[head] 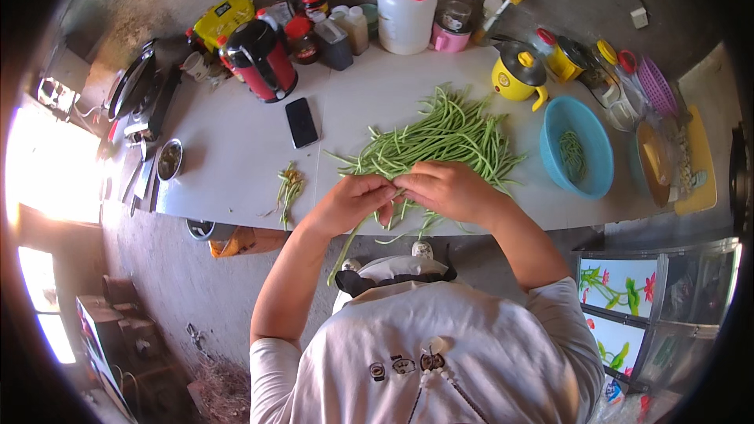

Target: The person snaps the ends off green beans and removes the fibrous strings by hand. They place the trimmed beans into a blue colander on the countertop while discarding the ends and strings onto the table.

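Observation:
A large heap of long green beans [436,135] lies on the grey tabletop [235,159] in front of me. At its near edge my left hand [362,197] and my right hand [442,188] meet, fingertips pinched together on a long green bean [347,253], whose length hangs from my left hand past the table's front edge. To the right stands a blue plastic basin [551,159] with some green bean pieces [572,156] in it. A small pile of bean scraps [290,188], partly yellowed, lies left of my hands.
A black smartphone [301,122] lies beyond the scraps. A red electric kettle [262,62], a white plastic tub [406,20] and a yellow electric pot [517,73] stand along the back. At the left are a small metal bowl [170,160] and a knife [143,179].

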Tool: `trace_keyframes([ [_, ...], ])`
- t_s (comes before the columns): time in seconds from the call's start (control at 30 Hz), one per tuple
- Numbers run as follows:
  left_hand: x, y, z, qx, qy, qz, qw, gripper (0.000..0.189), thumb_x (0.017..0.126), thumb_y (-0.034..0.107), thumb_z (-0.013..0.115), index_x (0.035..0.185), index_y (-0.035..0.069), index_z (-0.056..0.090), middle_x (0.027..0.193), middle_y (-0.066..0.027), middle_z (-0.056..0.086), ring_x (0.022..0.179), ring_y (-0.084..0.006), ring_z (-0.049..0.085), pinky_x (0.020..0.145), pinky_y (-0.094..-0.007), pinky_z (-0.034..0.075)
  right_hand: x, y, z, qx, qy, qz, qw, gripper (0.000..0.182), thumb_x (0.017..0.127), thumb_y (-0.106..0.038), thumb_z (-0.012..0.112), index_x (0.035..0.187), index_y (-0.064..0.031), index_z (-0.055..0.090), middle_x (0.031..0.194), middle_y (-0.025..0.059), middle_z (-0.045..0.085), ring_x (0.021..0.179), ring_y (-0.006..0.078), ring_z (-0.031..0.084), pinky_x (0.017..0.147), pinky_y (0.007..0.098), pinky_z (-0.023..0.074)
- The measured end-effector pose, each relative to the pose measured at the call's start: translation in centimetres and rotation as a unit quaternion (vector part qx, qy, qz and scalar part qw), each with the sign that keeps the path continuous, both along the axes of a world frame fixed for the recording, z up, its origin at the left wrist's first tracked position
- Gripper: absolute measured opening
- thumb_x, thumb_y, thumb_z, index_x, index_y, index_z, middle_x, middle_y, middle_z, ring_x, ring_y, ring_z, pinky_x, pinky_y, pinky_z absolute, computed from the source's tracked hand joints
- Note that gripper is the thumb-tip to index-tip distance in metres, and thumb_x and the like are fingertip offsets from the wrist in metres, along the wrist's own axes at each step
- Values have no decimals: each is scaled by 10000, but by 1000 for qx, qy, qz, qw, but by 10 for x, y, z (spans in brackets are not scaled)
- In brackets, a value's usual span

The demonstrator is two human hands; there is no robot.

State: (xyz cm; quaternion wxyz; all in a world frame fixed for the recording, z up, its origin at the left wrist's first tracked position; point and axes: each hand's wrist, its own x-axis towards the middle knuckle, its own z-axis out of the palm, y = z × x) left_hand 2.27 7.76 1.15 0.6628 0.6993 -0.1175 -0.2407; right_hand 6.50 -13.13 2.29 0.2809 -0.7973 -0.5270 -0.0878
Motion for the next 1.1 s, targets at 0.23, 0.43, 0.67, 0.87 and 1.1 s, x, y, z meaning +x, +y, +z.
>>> trace_keyframes([
  [0.23, -23, 29, -5, -47, 36, -8, 998, 184, 922, 97, 444, 923, -62, 537, 753, -119, 630, 686, -149, 580, 651, -279, 469, -18, 33, -3, -107, -102, 7, 989, 129, 747, -160, 600, 815, -62, 551, 695, 29, 513, 620, 172, 601, 524, 303, 498],
  [0.43, -43, 29, -18, -46, -48, 164, 984, 160, 915, 82, 446, 879, -48, 533, 734, -101, 618, 678, -119, 553, 649, -262, 459, -32, 68, -23, 18, 33, -82, 996, 121, 746, -148, 608, 703, -54, 545, 630, 60, 534, 554, 213, 584, 499, 329, 474],
  [0.67, -56, 44, -12, -106, -78, 355, 925, 188, 930, 172, 460, 936, -6, 521, 793, -108, 648, 687, -124, 541, 692, -262, 439, -36, 87, -35, 262, 507, -144, 808, 163, 835, -161, 603, 751, -23, 579, 534, -51, 428, 469, 22, 368, 422, 199, 283],
  [0.87, -61, 74, -20, -82, -90, 463, 878, 221, 927, 225, 485, 926, 13, 548, 794, -95, 658, 665, -114, 526, 641, -236, 373, -44, 75, -17, 88, 572, -32, 815, 170, 855, -198, 602, 841, -37, 657, 557, -68, 461, 483, 12, 369, 435, 182, 290],
  [1.1, -68, 82, -13, -47, -164, 523, 835, 173, 930, 136, 475, 912, -30, 522, 775, -110, 653, 654, -118, 514, 661, -246, 429, -55, 74, -1, 3, 394, 18, 919, 161, 793, -166, 646, 784, -5, 645, 574, 23, 549, 508, 71, 465, 468, 237, 361],
])
